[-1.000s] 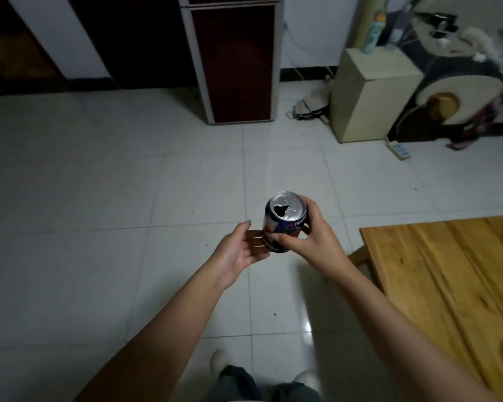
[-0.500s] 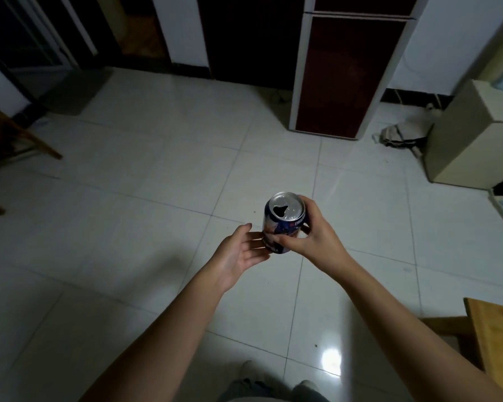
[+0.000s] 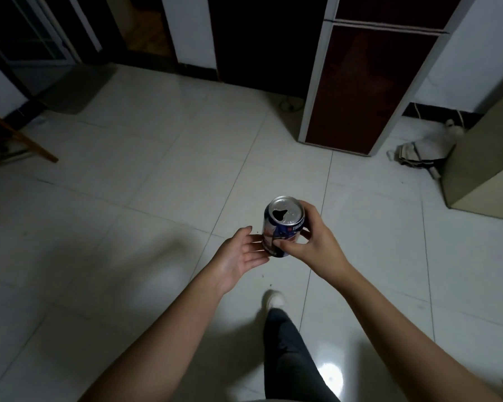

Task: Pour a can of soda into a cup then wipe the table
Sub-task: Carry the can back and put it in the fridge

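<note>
Dim room, pale tiled floor (image 3: 128,216), cabinet (image 3: 369,82) at 1 o'clock. Can (image 3: 283,226) at centre, upright, already opened. Right hand (image 3: 311,242) wraps its side; left hand (image 3: 241,252) spread flat, fingertips touching. Thin wall dents easily, likely slick: grip mid-body, keep level.

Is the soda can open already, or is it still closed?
Open. The can, held in the right hand, shows a dark hole in its silver top. Whether soda remains inside cannot be told.
</note>
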Demonstrator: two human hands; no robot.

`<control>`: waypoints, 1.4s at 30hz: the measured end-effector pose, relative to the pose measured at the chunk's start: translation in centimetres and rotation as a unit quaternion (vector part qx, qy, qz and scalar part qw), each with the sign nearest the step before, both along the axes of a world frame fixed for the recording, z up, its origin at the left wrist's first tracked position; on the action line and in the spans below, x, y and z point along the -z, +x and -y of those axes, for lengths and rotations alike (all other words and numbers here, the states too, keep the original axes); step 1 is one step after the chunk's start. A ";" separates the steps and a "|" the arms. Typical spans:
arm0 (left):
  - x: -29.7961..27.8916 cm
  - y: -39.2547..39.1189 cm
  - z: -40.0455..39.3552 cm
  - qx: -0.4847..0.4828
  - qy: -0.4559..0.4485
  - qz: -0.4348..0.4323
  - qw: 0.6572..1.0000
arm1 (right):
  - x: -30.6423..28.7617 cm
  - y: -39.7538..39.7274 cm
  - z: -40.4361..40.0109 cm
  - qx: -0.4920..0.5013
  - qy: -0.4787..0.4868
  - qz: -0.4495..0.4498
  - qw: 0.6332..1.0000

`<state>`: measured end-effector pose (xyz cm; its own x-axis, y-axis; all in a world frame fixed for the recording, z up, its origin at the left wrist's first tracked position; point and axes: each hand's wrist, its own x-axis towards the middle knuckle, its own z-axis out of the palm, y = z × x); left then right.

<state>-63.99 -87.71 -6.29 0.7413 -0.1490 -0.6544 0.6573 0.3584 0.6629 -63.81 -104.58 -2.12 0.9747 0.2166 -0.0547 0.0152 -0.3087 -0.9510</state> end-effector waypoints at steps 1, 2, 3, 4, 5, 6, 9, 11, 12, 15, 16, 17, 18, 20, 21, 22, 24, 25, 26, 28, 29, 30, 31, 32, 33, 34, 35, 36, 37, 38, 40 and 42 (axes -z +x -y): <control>0.0 2.0 0.4 0.003 -0.003 0.005 1.000 | -0.1 1.9 0.3 0.004 -0.002 0.005 1.000; 0.0 4.0 0.8 0.003 -0.005 0.007 1.000 | -0.3 3.8 0.6 0.004 -0.004 0.009 1.000; -0.1 6.0 1.2 0.002 -0.008 0.009 1.000 | -0.5 5.8 0.9 0.004 -0.005 0.011 1.000; -0.3 8.0 1.5 0.004 -0.009 0.010 1.000 | -0.7 7.8 1.2 0.006 -0.005 0.012 1.000; -0.6 10.1 1.9 0.006 -0.007 0.011 1.000 | -0.9 9.9 1.6 0.008 -0.005 0.013 1.000; -0.7 12.1 2.1 0.007 -0.004 0.013 1.000 | -1.1 11.8 1.8 0.009 -0.006 0.014 1.000; -1.3 17.9 2.5 0.004 0.005 0.020 1.000 | -1.7 17.4 2.3 0.011 -0.003 0.021 1.000; -1.6 21.3 2.6 0.003 0.011 0.022 1.000 | -2.1 20.9 2.3 0.007 -0.001 0.023 1.000; -1.7 22.7 2.6 0.001 0.015 0.020 1.000 | -2.2 22.3 2.2 0.005 -0.001 0.022 1.000; -1.9 27.4 2.3 -0.001 0.016 0.022 1.000 | -2.5 26.9 1.8 0.005 -0.005 0.024 1.000; -1.9 29.0 2.1 -0.001 0.017 0.024 1.000 | -2.6 28.5 1.6 0.003 -0.006 0.023 1.000; -2.0 30.6 1.8 0.002 0.018 0.025 1.000 | -2.6 30.0 1.4 0.003 -0.005 0.021 1.000; -2.0 32.2 1.5 0.005 0.019 0.025 0.999 | -2.6 31.6 1.1 0.003 -0.003 0.019 1.000; -1.8 35.5 0.7 0.012 0.019 0.029 0.999 | -2.6 34.8 0.4 0.007 -0.004 0.022 1.000; -1.8 37.3 0.3 0.015 0.021 0.031 0.999 | -2.5 36.4 -0.1 0.011 -0.006 0.022 1.000; -1.7 39.2 -0.3 0.019 0.023 0.033 0.999 | -2.4 38.2 -0.6 0.014 -0.006 0.022 1.000; -1.5 43.2 -1.5 0.026 0.024 0.035 0.999 | -2.2 41.9 -1.8 0.023 -0.004 0.022 0.999; -1.5 45.2 -2.2 0.032 0.024 0.038 0.998 | -2.1 43.7 -2.5 0.029 -0.005 0.023 0.999; -1.5 47.4 -2.9 0.039 0.024 0.041 0.998 | -2.1 45.7 -3.3 0.036 -0.006 0.025 0.999; -1.7 51.8 -4.3 0.052 0.026 0.039 0.998 | -2.2 49.6 -4.7 0.052 -0.004 0.022 0.998; -1.9 54.0 -4.9 0.057 0.028 0.037 0.997 | -2.2 51.6 -5.4 0.058 -0.003 0.018 0.998; -2.0 56.1 -5.6 0.063 0.032 0.036 0.997 | -2.3 53.5 -6.1 0.064 -0.004 0.015 0.998; -2.2 58.2 -6.2 0.071 0.036 0.037 0.996 | -2.5 55.3 -6.7 0.072 -0.005 0.014 0.997; -2.4 60.1 -6.7 0.081 0.039 0.040 0.995 | -2.7 57.1 -7.2 0.079 -0.007 0.014 0.997; -2.5 62.1 -7.1 0.090 0.041 0.045 0.994 | -2.9 58.9 -7.7 0.085 -0.010 0.015 0.996; -2.7 63.9 -7.5 0.098 0.042 0.050 0.993 | -3.0 60.6 -8.1 0.090 -0.011 0.016 0.996; -2.9 65.7 -7.8 0.103 0.044 0.051 0.992 | -3.1 62.2 -8.5 0.095 -0.010 0.015 0.995; -3.0 67.3 -8.1 0.108 0.045 0.051 0.992 | -3.2 63.7 -8.8 0.101 -0.010 0.016 0.995; -3.2 68.9 -8.3 0.111 0.045 0.052 0.991 | -3.3 65.2 -9.0 0.106 -0.011 0.018 0.994; -3.2 70.5 -8.4 0.113 0.042 0.053 0.991 | -3.3 66.7 -9.2 0.110 -0.012 0.021 0.994; -3.0 73.6 -8.7 0.115 0.035 0.051 0.991 | -3.2 69.8 -9.5 0.112 -0.011 0.024 0.993; -2.8 76.7 -8.9 0.117 0.033 0.050 0.991 | -2.9 72.8 -9.7 0.115 -0.009 0.024 0.993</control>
<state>12.69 -78.84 -3.48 0.7530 -0.2847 -0.5932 0.6472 0.1579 0.7458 8.97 -94.88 0.79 0.9999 -0.0118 -0.0080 -0.0114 -0.3267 -0.9451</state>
